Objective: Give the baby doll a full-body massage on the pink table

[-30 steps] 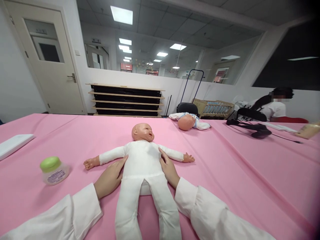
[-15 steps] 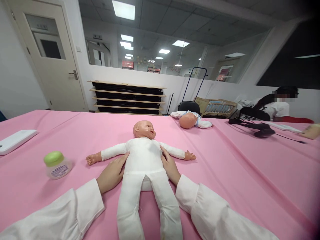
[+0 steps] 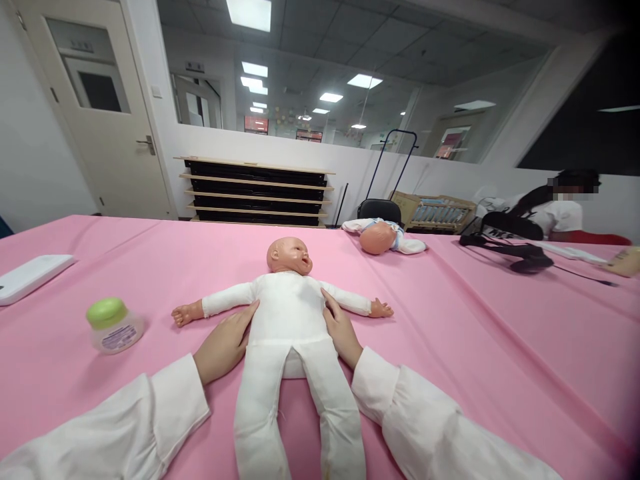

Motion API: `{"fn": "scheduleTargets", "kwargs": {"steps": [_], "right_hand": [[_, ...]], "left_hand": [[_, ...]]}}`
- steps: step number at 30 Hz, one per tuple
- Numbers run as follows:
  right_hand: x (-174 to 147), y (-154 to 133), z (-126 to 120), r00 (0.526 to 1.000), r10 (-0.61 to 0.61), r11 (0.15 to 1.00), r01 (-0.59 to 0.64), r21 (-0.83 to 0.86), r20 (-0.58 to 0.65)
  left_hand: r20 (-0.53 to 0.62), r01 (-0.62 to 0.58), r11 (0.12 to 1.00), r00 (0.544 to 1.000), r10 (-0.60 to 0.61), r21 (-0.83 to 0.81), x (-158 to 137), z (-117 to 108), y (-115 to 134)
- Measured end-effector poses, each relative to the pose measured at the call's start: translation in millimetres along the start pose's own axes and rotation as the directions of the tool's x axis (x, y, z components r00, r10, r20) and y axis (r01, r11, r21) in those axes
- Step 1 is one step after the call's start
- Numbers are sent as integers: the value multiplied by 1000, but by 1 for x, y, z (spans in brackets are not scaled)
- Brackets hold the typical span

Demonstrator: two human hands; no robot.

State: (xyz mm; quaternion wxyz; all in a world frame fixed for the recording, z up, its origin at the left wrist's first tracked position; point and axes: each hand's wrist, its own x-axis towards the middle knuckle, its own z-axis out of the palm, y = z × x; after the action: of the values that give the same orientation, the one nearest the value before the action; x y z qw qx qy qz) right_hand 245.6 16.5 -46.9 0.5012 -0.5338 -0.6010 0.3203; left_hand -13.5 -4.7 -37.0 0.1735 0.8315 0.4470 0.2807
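So from where I'm standing, both hands are on the big doll: the left hand [image 3: 223, 348] sits along one side of its body and the right hand [image 3: 344, 337] along the other, fingers out fairly straight, not curled into a fist. They're open and leaning on the cloth rather than wrapped around it, though some fingers are tucked out of sight and I can't tell how hard they press. Between the two sets of fingers is the doll itself, a baby doll with a white stuffed-cloth body and tan plastic head and hands [image 3: 287, 310], lying on its back, arms spread wide past the fingers, head just beyond the fingertips and turned toward the right-hand side, legs running back between the forearms, which are in loose white fabric sleeves [image 3: 165, 407]. Under all of it is a smooth pink sheet covering the table [image 3: 480, 373]. Off to the left of the left fingers there's a squat see-through jar with a lime-green lid [image 3: 114, 325], and further left a flat white slab with rounded corners [image 3: 35, 277]. Well past the right fingers, near the far edge, lies a second doll in white and pale-blue clothes [image 3: 379, 238], bald head pointing our way. Right of that one is a tangled black strappy thing with a cable [image 3: 520, 253], and beyond it someone with dark hair and a white top [image 3: 565, 213].
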Motion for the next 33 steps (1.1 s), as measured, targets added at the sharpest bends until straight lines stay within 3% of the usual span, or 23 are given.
{"fn": "scheduleTargets", "kwargs": {"steps": [15,33], "right_hand": [[0,-5,-1,999,43,999,-42,-17,10],[1,-6,-2,1000,24,999,-23,-33,15]], "left_hand": [[-48,-74,996,996,71,-56,0,1,-2],[-32,-55,998,998,54,-25,0,1,-4]]}}
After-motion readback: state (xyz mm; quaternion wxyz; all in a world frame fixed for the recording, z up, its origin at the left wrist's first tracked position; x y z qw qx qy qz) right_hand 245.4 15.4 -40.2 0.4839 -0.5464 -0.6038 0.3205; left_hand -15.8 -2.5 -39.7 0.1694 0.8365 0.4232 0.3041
